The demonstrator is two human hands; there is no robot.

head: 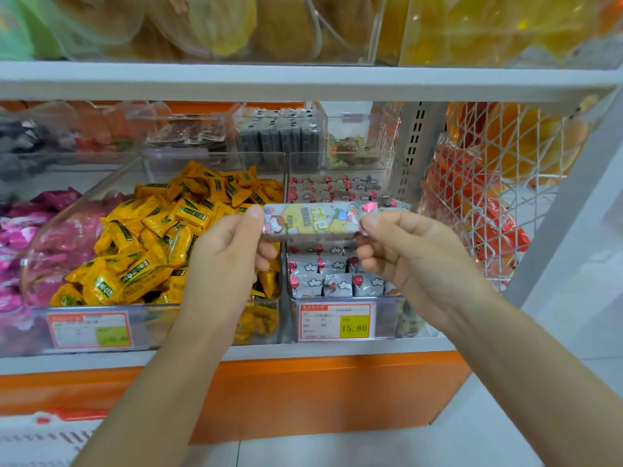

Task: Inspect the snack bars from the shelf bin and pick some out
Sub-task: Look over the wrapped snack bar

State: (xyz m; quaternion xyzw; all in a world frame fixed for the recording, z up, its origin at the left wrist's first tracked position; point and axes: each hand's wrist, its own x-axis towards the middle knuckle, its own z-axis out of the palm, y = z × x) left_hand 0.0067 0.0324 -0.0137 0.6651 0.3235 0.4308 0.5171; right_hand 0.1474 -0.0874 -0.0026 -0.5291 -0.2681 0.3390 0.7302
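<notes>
My left hand (226, 251) and right hand (414, 254) pinch 1 snack bar (313, 220) before the shelf bin (382, 299), inspecting; next, keep or return.

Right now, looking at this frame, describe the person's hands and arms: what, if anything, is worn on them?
Nothing is worn. The left hand and right hand are bare: no gloves, rings or bracelets show. The left forearm and right forearm are uncovered to the picture's lower edge, with no sleeve, watch or band in view.
</notes>
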